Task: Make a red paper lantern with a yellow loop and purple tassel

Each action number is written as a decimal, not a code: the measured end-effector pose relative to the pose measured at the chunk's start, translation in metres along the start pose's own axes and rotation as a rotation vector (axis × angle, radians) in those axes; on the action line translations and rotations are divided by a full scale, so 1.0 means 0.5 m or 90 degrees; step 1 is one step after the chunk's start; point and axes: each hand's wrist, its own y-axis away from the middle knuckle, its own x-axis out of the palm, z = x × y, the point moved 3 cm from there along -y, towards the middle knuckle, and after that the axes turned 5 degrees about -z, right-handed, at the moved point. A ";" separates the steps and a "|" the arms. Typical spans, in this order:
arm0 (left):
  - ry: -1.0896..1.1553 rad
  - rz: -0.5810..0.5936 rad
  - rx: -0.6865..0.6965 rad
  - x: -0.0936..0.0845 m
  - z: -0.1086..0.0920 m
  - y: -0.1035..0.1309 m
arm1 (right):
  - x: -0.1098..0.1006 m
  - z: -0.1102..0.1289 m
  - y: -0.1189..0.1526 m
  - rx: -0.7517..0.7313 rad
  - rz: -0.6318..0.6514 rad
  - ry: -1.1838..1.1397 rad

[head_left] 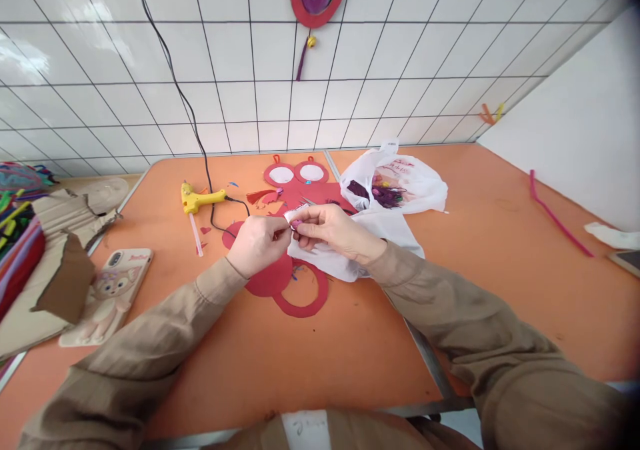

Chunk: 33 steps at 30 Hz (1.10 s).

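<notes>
Over the middle of the table my hands almost meet at the fingertips. My right hand [336, 229] is closed, with a small pink round piece [297, 224] held between thumb and fingers. My left hand [261, 242] pinches right beside that piece; whatever lies in its grip is hidden. Under the hands are red paper cutouts [270, 277], among them a red ring [301, 313]. A white plastic bag [400, 233] spreads out beneath my right hand. Behind it, an open part of the bag shows dark purple tassels [387, 197].
A yellow glue gun [197, 199] with a glue stick and black cord lies left. Nearer are a phone [113, 290] and torn cardboard [65, 270]. Two red-rimmed ovals [295, 173] lie at the back. A framed ornament [319, 17] hangs on the tiles. A pink pipe cleaner [555, 217] is right.
</notes>
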 end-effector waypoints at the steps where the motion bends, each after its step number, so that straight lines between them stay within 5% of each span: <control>1: 0.010 -0.002 -0.010 -0.002 0.003 -0.001 | 0.000 0.001 0.001 0.004 0.003 -0.011; 10: 0.107 -0.048 -0.070 -0.050 -0.014 -0.012 | 0.007 0.023 0.017 -0.042 0.036 -0.009; 17: 0.167 -0.031 -0.105 -0.073 -0.031 -0.018 | 0.024 0.059 0.053 -0.079 0.140 0.069; 20: 0.163 0.003 -0.077 -0.068 -0.037 -0.016 | 0.033 0.067 0.065 -0.101 0.187 0.115; 25: 0.143 0.018 -0.036 -0.060 -0.045 -0.010 | 0.049 0.054 0.064 -0.131 0.135 0.103; 33: 0.031 -0.093 0.109 -0.069 -0.072 -0.001 | 0.058 0.020 0.049 -0.117 0.081 0.009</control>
